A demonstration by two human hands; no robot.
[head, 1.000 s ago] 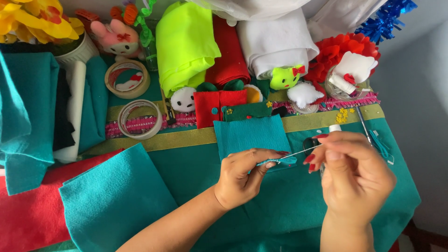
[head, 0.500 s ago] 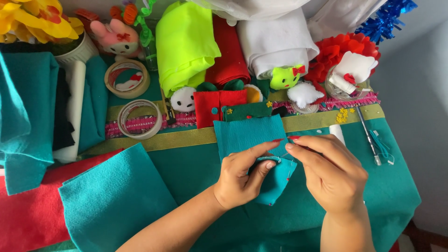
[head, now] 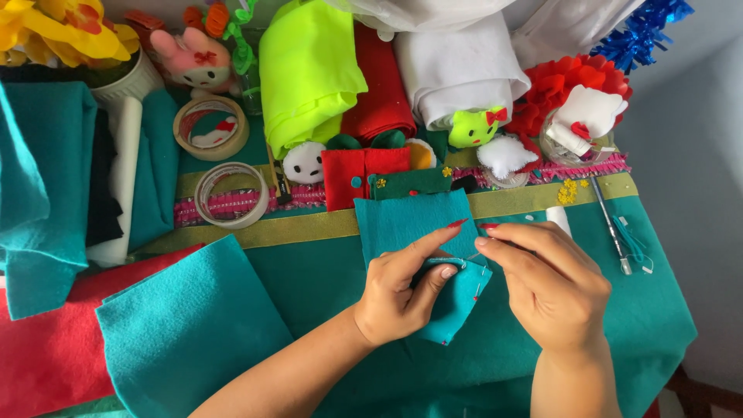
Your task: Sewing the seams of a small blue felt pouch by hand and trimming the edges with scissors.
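teal felt piece (head: 433, 255): matt, fuzzy cloth
table (head: 658, 325): covered in teal felt, matt
tape rolls (head: 210, 128): glossy plastic
neon yellow fabric (head: 306, 73): smooth cloth
tinsel (head: 638, 31): shiny blue foil
white fabric roll (head: 457, 77): soft, matt cloth

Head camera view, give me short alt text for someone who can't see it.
Two hands pinch a small teal felt piece over a teal-covered table: the left hand grips it and the right hand meets it at the top edge. Behind lie felt sheets, tape rolls and small plush toys.
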